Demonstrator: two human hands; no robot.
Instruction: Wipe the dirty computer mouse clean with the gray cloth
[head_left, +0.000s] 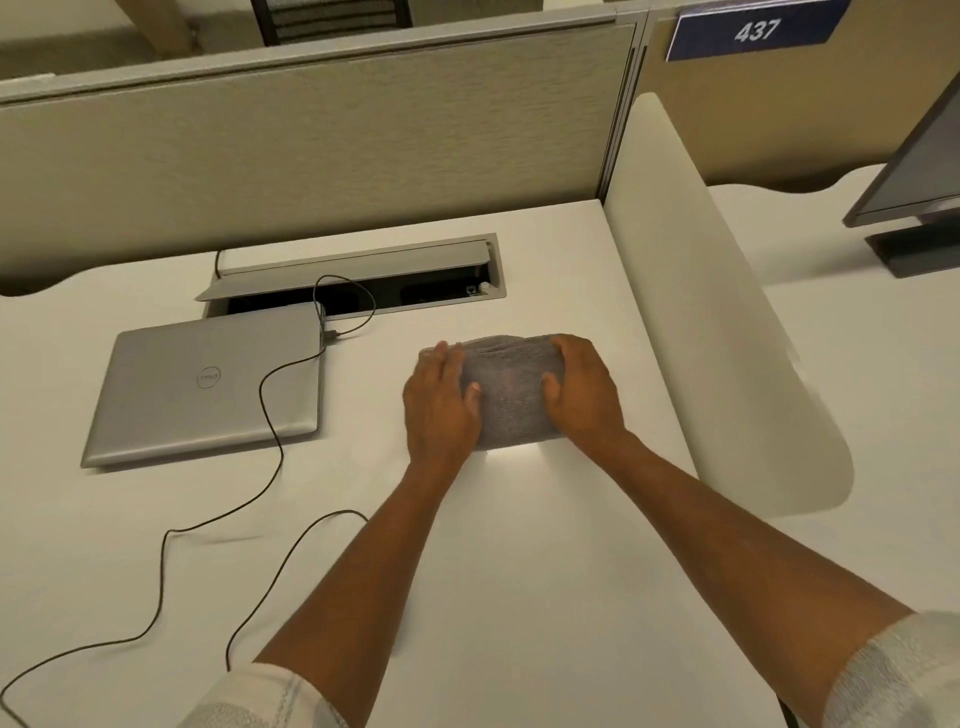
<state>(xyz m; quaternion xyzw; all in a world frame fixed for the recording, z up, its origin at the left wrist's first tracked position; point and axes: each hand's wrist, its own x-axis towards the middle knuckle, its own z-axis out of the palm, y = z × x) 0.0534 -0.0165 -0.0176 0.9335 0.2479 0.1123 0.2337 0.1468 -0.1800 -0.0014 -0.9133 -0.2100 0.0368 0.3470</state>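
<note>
While both hands sit on the gray cloth (511, 395), can't actually spot the mouse anywhere; could be under the hump in the fabric, can't tell. Cloth bunched up on the white desk (519, 571), right of centre, just right of the laptop and in front of the cable tray.

Left hand (441, 402) laid flat on the cloth's left side, fingers straight and close together pointing away, thumb resting on top of the fabric. Right hand (582, 387) cupped over the right side, fingers curled down around the far edge of the bundle, thumb pressed into the middle. Both forearms bare, light sleeves pushed up near the elbows.

Closed silver laptop (208, 384) lying to the left, lid down. Thin dark cable (270, 405) plugged in at its back right corner, looping across the lid and trailing off toward the near left edge. Open cable tray (363, 280) set into the desk behind. Beige divider panel (311, 145) at the back, blue sign (753, 31) reading 437 up right, and a monitor (914, 171) at the next desk.
</note>
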